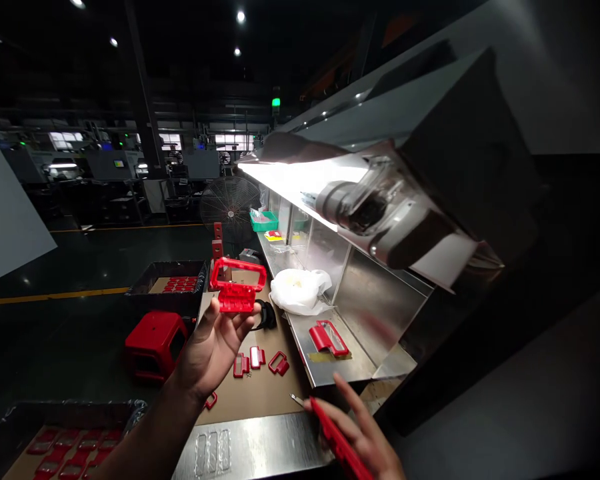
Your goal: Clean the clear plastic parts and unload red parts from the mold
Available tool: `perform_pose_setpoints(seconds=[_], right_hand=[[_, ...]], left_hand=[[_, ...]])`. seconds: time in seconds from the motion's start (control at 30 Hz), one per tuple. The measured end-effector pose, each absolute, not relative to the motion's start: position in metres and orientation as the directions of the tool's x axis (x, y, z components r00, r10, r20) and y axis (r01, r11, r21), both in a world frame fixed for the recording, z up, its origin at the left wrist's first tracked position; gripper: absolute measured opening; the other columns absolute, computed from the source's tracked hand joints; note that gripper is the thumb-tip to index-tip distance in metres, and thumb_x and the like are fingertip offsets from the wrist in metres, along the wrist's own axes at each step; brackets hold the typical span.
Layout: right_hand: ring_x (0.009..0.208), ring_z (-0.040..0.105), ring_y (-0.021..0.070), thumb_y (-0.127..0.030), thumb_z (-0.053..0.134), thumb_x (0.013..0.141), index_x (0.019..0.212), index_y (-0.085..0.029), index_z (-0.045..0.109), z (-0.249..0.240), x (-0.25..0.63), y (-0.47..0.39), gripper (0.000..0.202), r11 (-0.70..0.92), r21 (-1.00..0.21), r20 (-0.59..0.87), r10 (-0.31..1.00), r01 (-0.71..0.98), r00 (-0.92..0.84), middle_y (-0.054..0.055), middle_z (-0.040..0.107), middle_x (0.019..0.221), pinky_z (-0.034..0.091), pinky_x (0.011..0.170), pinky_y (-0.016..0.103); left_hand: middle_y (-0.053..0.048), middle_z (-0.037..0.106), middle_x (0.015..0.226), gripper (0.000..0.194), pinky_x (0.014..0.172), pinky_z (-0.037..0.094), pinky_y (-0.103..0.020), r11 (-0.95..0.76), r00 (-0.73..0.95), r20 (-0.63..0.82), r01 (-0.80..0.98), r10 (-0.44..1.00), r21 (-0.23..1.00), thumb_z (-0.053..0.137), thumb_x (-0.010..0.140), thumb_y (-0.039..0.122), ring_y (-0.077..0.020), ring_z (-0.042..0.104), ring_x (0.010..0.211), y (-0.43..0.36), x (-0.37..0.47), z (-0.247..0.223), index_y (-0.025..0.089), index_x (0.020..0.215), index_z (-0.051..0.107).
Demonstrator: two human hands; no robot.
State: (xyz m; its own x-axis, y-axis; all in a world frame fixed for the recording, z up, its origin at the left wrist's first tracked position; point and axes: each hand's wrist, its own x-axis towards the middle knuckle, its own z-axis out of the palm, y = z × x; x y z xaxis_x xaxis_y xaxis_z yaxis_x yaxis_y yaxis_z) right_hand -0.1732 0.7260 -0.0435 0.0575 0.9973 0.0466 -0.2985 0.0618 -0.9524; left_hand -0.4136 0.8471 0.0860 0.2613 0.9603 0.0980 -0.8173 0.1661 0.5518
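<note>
Raised near the middle, my left hand (pixel 214 353) grips a red plastic frame part (pixel 237 299) by its lower block, with the open loop on top. At the lower right, my right hand (pixel 363 433) holds another long red part (pixel 337 443), seen edge-on, with the index finger stretched out. A small metal-tipped tool (pixel 297 399) shows beside its fingers; whether the hand holds it I cannot tell. Several red parts, one of them here (pixel 279 363), lie on the brown board (pixel 260 400). One more red part (pixel 329 338) rests on the metal shelf.
A white plastic bag (pixel 300 291) sits on the metal shelf (pixel 353 367), under a lamp. To the left are a red stool (pixel 155 343) and black bins (pixel 167 293) with red parts. Clear strips (pixel 213 452) lie on the metal front edge.
</note>
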Motion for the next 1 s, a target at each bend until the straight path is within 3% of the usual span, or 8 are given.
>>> perform_pose_setpoints(seconds=[0.03,0.07,0.13,0.2,0.33,0.47,0.7,1.0], right_hand=[[0.108,0.069,0.0398,-0.094,0.074,0.037,0.159,-0.024,0.035,-0.025,-0.178,0.739,0.146,0.125,-0.918,0.114,0.992,-0.377,0.052,0.020,0.070,0.129,0.057,0.088,0.045],[0.099,0.070,0.0366,-0.094,0.073,0.041,0.157,-0.022,0.039,-0.005,-0.186,0.754,0.141,0.168,-0.874,0.167,0.985,-0.456,0.044,0.021,0.070,0.129,0.057,0.086,0.044],[0.089,0.069,0.0294,-0.089,0.071,0.058,0.152,-0.020,0.048,0.038,-0.204,0.785,0.118,0.192,-0.765,0.248,0.969,-0.614,-0.006,0.020,0.069,0.129,0.056,0.085,0.042],[0.083,0.066,0.0245,-0.091,0.063,0.066,0.146,-0.020,0.055,0.078,-0.226,0.815,0.107,0.146,-0.654,0.300,0.951,-0.742,-0.077,0.019,0.070,0.127,0.056,0.081,0.039],[0.074,0.060,0.0180,-0.096,0.043,0.075,0.136,-0.014,0.061,0.135,-0.266,0.861,0.104,-0.114,-0.449,0.394,0.865,-0.886,-0.311,0.018,0.071,0.121,0.055,0.074,0.034],[0.072,0.056,0.0172,-0.093,0.034,0.082,0.133,-0.010,0.061,0.165,-0.292,0.879,0.102,-0.265,-0.332,0.461,0.792,-0.905,-0.401,0.020,0.070,0.120,0.053,0.068,0.032],[0.069,0.051,0.0182,-0.085,0.041,0.086,0.129,-0.013,0.062,0.187,-0.317,0.880,0.087,-0.349,-0.300,0.485,0.746,-0.888,-0.457,0.019,0.070,0.118,0.048,0.060,0.031],[0.072,0.052,0.0190,-0.091,0.038,0.082,0.130,-0.016,0.061,0.189,-0.322,0.878,0.092,-0.343,-0.335,0.473,0.744,-0.878,-0.471,0.019,0.068,0.122,0.046,0.062,0.031]], left_hand=[[-0.019,0.073,0.112,0.034,0.088,0.063,-0.030,0.218,0.282,0.027,-0.795,0.959,0.566,0.076,0.090,0.032,-0.0252,0.074,0.101,0.845,-0.420,0.073,0.007,0.112,0.066],[-0.021,0.072,0.114,0.026,0.089,0.063,-0.031,0.275,0.303,-0.049,-0.772,0.952,0.574,0.073,0.092,0.026,-0.0248,0.074,0.101,0.842,-0.426,0.059,0.007,0.109,0.067],[-0.021,0.072,0.114,0.015,0.090,0.063,-0.032,0.350,0.291,-0.196,-0.736,0.936,0.579,0.066,0.096,0.018,-0.0236,0.075,0.097,0.833,-0.439,0.026,0.006,0.105,0.067],[-0.020,0.073,0.114,0.013,0.091,0.063,-0.034,0.370,0.214,-0.319,-0.719,0.923,0.588,0.063,0.096,0.014,-0.0256,0.075,0.100,0.821,-0.450,-0.010,0.007,0.107,0.067],[-0.022,0.072,0.118,0.030,0.082,0.065,-0.031,0.405,0.084,-0.519,-0.734,0.851,0.545,0.061,0.096,0.012,-0.0313,0.072,0.110,0.795,-0.470,-0.082,0.005,0.125,0.060],[-0.019,0.077,0.103,0.047,0.074,0.065,-0.032,0.453,0.077,-0.644,-0.774,0.761,0.443,0.061,0.095,0.012,-0.0308,0.077,0.096,0.776,-0.484,-0.131,0.006,0.141,0.051],[-0.020,0.077,0.093,0.039,0.071,0.065,-0.029,0.400,0.024,-0.667,-0.816,0.745,0.418,0.059,0.098,0.015,-0.0306,0.077,0.088,0.767,-0.489,-0.148,0.005,0.135,0.053],[-0.017,0.076,0.092,0.039,0.069,0.064,-0.029,0.438,0.089,-0.657,-0.810,0.748,0.389,0.058,0.100,0.019,-0.0287,0.077,0.086,0.777,-0.490,-0.142,0.008,0.137,0.051]])
